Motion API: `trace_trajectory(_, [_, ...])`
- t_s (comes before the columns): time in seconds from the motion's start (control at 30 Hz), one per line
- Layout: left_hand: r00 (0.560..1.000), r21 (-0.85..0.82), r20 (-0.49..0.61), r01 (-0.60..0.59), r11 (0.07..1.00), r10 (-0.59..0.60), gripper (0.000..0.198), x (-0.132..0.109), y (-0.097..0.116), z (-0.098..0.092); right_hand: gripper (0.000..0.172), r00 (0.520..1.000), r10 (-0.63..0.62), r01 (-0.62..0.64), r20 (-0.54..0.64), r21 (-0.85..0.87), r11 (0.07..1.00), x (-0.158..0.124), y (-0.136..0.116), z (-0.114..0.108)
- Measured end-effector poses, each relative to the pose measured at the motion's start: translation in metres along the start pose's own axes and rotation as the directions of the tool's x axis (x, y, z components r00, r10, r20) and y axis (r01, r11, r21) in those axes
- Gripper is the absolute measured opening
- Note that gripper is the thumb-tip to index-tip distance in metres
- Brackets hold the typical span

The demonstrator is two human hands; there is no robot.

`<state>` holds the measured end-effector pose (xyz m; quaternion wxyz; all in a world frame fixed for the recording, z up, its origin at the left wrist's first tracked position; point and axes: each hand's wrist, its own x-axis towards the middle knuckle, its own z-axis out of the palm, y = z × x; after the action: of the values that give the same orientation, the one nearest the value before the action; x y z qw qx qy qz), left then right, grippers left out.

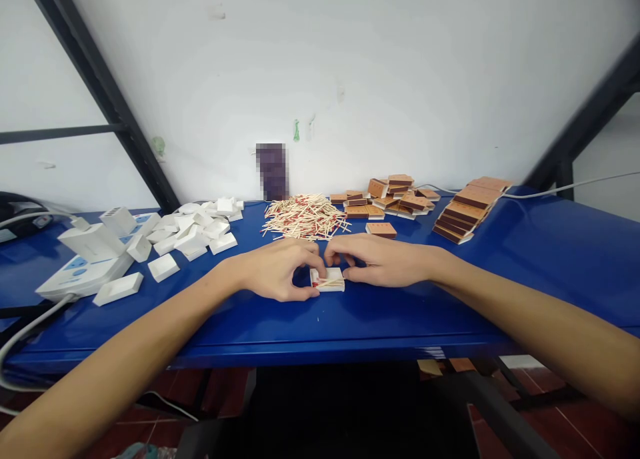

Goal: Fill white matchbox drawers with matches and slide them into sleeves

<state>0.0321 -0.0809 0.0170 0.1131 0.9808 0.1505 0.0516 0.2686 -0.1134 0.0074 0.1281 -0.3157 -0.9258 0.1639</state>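
A small white tray (336, 286) with a few matches in it lies on the blue table near the front edge. My left hand (285, 269) grips its left end, thumb at the near corner and a finger over the matches. At the tray's right end is my right hand (383, 260), its fingers bent and apart, one fingertip at the tray's edge. Beyond both hands sits a heap of red-tipped matches (305, 216).
White empty trays (193, 229) are piled at the left beside a white box (85, 265) and cables. Brown matchboxes (400, 195) lie behind on the right, with a leaning row of them (470, 209) farther right. The blue table (350, 332) has its edge in front.
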Motion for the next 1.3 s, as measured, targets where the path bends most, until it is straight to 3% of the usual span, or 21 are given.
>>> trace_trajectory(0.5, [0.999,-0.034,-0.004,-0.039,0.999,0.039,0.019,-0.001,-0.001,0.0,0.018,0.999,0.032,-0.033,0.023,0.015,0.999,0.004,-0.003,0.007])
trace_trajectory(0.6, [0.999,-0.018,-0.001,-0.033,0.999,0.033,0.019,-0.001,0.001,0.0,0.009,0.996,0.064,-0.065,-0.059,-0.018,0.998,0.006,0.0,0.007])
trace_trajectory(0.73, [0.999,0.001,-0.028,-0.019,1.0,0.019,0.03,-0.001,0.001,-0.001,0.011,0.961,0.17,-0.201,-0.216,-0.128,0.971,0.008,0.014,0.005])
trace_trajectory(0.83, [0.988,0.01,-0.153,0.009,1.0,-0.007,0.024,-0.003,-0.013,-0.005,0.009,0.94,0.205,-0.245,-0.273,-0.118,0.962,0.008,0.025,0.001])
trace_trajectory(0.93, [0.965,0.134,-0.253,0.105,0.985,-0.068,0.019,-0.006,-0.034,-0.011,0.007,0.928,0.165,-0.192,-0.333,-0.051,0.98,0.009,0.03,0.001])
trace_trajectory(1.07, [0.97,0.234,-0.165,0.212,0.949,-0.177,0.014,-0.012,-0.053,-0.016,0.005,0.911,0.166,-0.244,-0.378,-0.169,0.955,0.013,0.034,0.01])
trace_trajectory(1.2, [0.965,0.213,-0.099,0.257,0.943,-0.241,0.017,-0.014,-0.051,-0.017,0.006,0.916,0.161,-0.265,-0.369,-0.253,0.93,0.018,0.042,0.02])
trace_trajectory(1.3, [0.962,0.199,-0.059,0.273,0.941,-0.267,0.016,-0.013,-0.046,-0.017,0.011,0.879,0.194,-0.313,-0.435,-0.222,0.923,0.02,0.044,0.023])
